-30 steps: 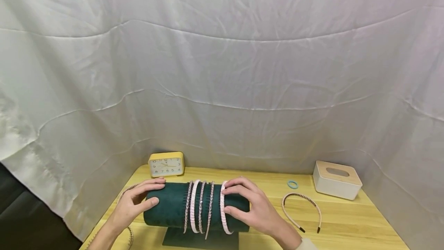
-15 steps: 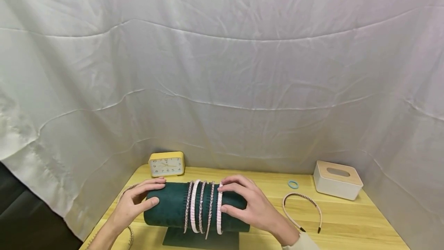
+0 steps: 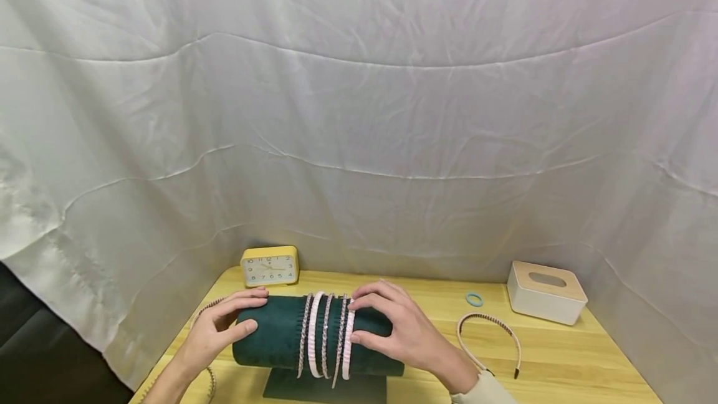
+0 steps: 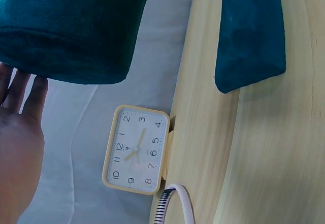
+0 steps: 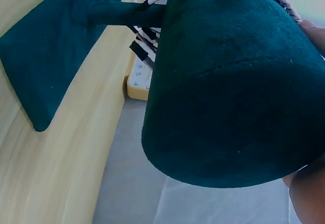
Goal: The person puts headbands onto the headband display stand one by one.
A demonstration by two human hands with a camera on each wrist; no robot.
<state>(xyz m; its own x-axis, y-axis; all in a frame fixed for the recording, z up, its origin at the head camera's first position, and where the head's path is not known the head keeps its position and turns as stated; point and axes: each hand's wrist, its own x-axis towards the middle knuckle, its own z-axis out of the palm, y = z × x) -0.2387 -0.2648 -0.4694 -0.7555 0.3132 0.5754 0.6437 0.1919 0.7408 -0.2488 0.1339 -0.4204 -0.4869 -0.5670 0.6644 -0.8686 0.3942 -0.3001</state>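
A dark green velvet cylinder stand (image 3: 272, 332) holds several headbands side by side. My left hand (image 3: 214, 330) rests on its left end with fingers extended over the top; in the left wrist view those fingers (image 4: 35, 99) touch the green end. With thumb and fingers, my right hand (image 3: 405, 332) pinches a pale pink headband (image 3: 348, 348), the rightmost on the stand. Close to its left hangs a thin braided headband (image 3: 340, 332), then another braided one (image 3: 325, 341), a second pale pink headband (image 3: 313, 338) and a further braided headband (image 3: 303, 338). Dark headband tips (image 5: 138, 50) hang below the cylinder.
At the back left of the wooden table (image 3: 426, 295) stands a yellow alarm clock (image 3: 270, 267). A tissue box (image 3: 545, 292), a blue ring (image 3: 473, 298) and a loose beige headband (image 3: 507, 329) are at the right. More headbands (image 3: 211, 385) lie beside the left arm.
My right hand has slid the pale pink headband leftward along the cylinder, up close to the braided one, and it now hangs straighter. The left hand stays in place.
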